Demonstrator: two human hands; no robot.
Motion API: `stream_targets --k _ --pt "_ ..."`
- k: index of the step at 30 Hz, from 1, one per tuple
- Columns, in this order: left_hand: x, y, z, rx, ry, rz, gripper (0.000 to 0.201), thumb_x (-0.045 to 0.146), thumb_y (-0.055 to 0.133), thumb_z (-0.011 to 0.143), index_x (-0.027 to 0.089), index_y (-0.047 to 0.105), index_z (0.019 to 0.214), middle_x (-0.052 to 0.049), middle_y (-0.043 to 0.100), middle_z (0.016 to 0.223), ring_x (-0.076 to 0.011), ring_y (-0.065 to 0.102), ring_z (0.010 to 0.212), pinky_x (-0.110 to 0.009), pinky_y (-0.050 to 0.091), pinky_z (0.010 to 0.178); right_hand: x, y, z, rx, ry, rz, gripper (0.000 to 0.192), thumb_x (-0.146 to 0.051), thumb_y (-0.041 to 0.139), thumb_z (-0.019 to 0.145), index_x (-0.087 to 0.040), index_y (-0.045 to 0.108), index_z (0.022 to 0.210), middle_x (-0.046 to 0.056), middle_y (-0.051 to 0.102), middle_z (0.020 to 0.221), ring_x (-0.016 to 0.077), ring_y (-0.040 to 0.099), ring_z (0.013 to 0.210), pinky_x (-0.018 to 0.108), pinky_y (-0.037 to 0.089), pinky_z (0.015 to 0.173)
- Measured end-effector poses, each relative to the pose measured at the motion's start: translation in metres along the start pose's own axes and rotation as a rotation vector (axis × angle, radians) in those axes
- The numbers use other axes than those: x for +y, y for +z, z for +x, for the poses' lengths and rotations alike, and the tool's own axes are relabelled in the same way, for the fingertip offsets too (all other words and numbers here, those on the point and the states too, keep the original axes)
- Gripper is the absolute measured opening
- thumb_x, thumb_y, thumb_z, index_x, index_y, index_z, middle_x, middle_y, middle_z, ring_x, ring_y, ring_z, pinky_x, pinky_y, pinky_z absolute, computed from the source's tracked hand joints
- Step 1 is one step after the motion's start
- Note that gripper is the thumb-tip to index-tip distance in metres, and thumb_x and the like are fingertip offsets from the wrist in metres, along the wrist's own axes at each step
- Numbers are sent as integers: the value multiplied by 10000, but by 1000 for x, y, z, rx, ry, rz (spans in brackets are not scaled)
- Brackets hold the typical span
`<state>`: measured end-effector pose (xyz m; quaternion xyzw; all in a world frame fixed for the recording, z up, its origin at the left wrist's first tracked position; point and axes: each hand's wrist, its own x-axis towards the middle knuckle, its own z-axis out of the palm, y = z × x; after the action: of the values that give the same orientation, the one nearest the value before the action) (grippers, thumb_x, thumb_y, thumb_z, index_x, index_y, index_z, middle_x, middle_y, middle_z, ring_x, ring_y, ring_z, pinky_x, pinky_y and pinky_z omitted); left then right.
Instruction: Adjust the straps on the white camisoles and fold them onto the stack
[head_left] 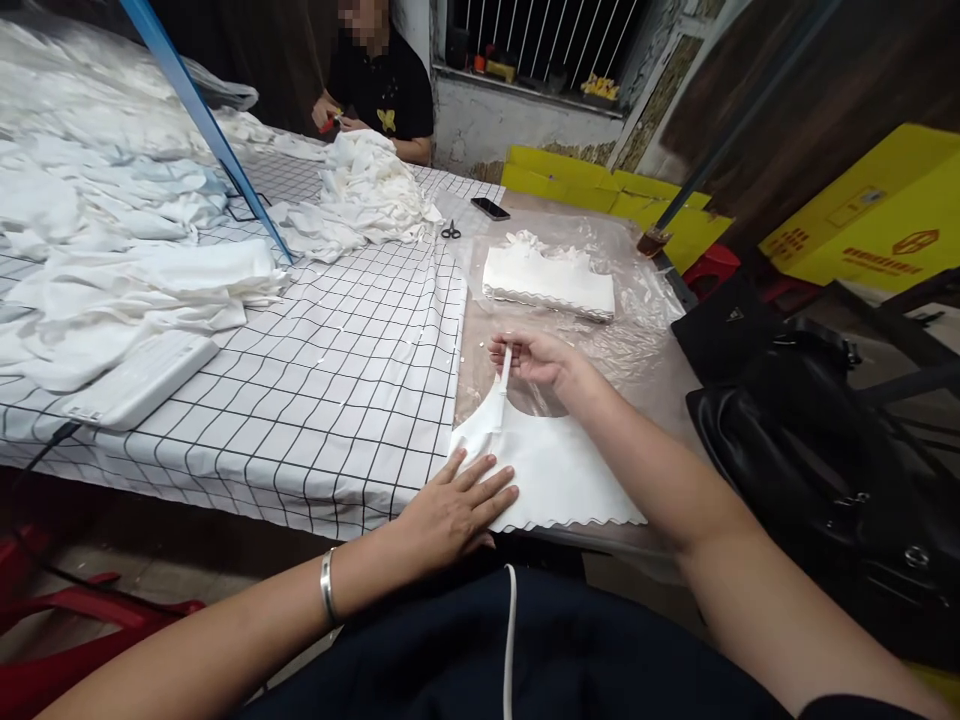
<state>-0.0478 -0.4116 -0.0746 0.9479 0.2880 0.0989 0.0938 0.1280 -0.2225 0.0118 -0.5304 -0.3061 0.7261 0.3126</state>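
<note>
- The thin white fabric piece with a wavy lower edge (577,470) lay nearly flat at lower centre, on the plastic-covered brown counter (474,345), beside the white cloth with a black grid (360,390).
- The left hand (469,505) was spread open, palm down, pressing the fabric's left part without gripping it.
- The right hand (529,358), at centre, was closed in a pinch on the narrow white strip (505,372) at the fabric's upper left point.
- Judged by look, the fabric was light, soft and limp, apt to wrinkle and to slide over the glossy plastic; a flat palm suited its broad body, and a fingertip pinch its narrow top.
- The curved cut-out near centre seemed the likeliest part to stretch.
- Above centre, a neat stack of similar white pieces (547,283) probably handled more stiffly, best lifted from beneath.
</note>
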Motion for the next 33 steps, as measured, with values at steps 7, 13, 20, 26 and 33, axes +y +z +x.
stream_targets --k 7,13,20,26,33 --pt "-22 -27 2 -53 42 -11 513 457 428 960 335 372 1456 -59 383 1517 -311 282 1424 -608 101 1147 -12 -1 30 158 -81 -679 303 -332 653 842 -176 590 590 75 626 591 185 601 607 300 468 614" --pt "-26 -43 -5 -104 -70 -8 730 725 406 841 295 431 1431 -120 409 1496 -355 275 1418 -643 77 1123 18 -97 -34 556 -586 -1069 366 -468 629 780 -203 535 545 17 551 539 174 520 614 278 329 566" --pt "15 -51 90 -63 133 -112 650 626 367 921 212 456 1413 -116 408 1496 -290 302 1418 -520 153 1166 17 -162 -49 818 -364 -770 317 -414 695 706 -198 514 561 -34 458 468 136 440 547 269 286 529" --pt "37 -7 155 -200 365 -167 668 641 385 909 259 389 1457 -72 325 1542 -295 226 1448 -568 121 1162 -13 -133 -14 556 -218 -659 246 -114 772 608 -161 539 544 -33 448 404 106 420 481 266 307 499" --pt "34 -2 152 -325 346 -277 730 639 385 908 201 327 1489 -99 211 1576 -297 71 1475 -582 -43 1157 -73 -131 2 501 -409 -288 143 -99 568 786 -195 468 751 -20 594 668 76 505 567 201 426 581"
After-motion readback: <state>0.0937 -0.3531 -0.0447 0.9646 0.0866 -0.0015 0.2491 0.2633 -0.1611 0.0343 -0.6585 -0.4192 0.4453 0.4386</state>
